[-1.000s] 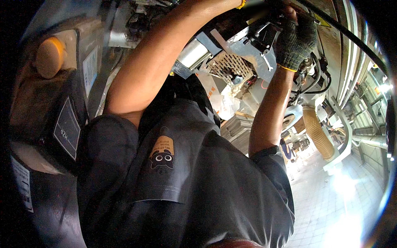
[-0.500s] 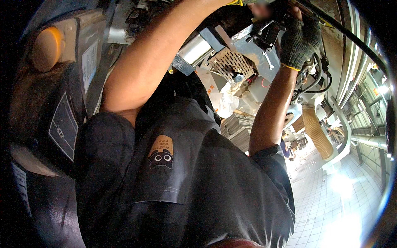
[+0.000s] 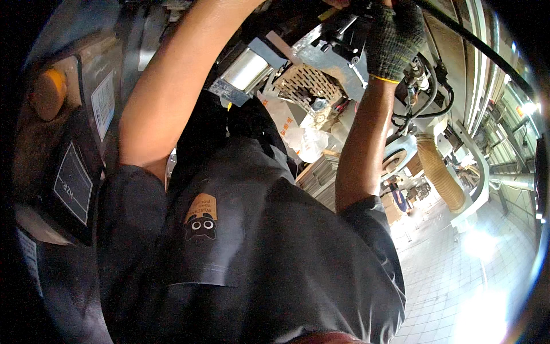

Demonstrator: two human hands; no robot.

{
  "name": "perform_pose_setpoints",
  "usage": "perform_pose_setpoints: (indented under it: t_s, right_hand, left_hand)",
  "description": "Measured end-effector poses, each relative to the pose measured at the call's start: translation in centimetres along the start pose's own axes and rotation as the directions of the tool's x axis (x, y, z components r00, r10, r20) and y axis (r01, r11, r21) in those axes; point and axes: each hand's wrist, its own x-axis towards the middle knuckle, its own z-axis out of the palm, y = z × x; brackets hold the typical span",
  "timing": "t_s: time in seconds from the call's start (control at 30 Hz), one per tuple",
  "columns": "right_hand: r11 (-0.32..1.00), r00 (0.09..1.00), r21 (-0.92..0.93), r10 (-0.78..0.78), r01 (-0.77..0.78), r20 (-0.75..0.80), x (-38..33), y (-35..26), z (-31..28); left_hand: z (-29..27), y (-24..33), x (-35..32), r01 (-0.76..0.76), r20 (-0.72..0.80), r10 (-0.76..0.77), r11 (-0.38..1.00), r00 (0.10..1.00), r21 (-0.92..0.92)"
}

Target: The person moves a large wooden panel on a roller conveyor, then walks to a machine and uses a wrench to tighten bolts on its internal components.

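Observation:
My right hand (image 3: 395, 43), in a dark grey knit glove with a yellow cuff edge, is raised at the top of the view. It lies beside a black clamp-like fitting (image 3: 349, 43) on a grey metal machine plate (image 3: 326, 60); whether it grips the fitting does not show. Its fingers run up to the upper edge and are mostly hidden. My left forearm (image 3: 177, 74) reaches up out of the picture. A bit of skin at the top edge, perhaps fingertips of my left hand (image 3: 338, 3), shows near the fitting, too little to read its grip.
Below the fitting are a slotted tan plate (image 3: 309, 86) and a shiny metal cylinder (image 3: 246, 70). Black cables (image 3: 432, 103) and a ribbed tan hose (image 3: 441, 172) hang at right. A dark machine housing with an orange round part (image 3: 48, 94) stands at left.
The view has shifted, so the machine and both arms sit further left and higher. More of my hands is cut off at the top edge; the left glove's yellow cuff is out of sight.

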Motion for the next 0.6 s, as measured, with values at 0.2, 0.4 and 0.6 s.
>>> perform_pose_setpoints:
  t_s: [0.2,0.4,0.6]
  right_hand:
    - [0.963,0.995,0.25,-0.092,0.097,-0.029,-0.3,1.1,0.0]
    - [0.96,0.997,0.27,-0.068,0.077,-0.042,-0.6,1.7,0.0]
    - [0.975,0.997,0.212,-0.052,0.063,-0.059,-0.4,0.3,0.1]
  left_hand:
    - [0.1,-1.4,1.2,-0.12,0.04,0.116,0.987,0.992,0.111]
    - [-0.6,-2.7,1.7,-0.205,0.047,0.2,0.962,0.979,0.178]
    - [-4.3,3.6,-1.1,0.49,0.476,-0.241,-0.003,0.846,-0.872]
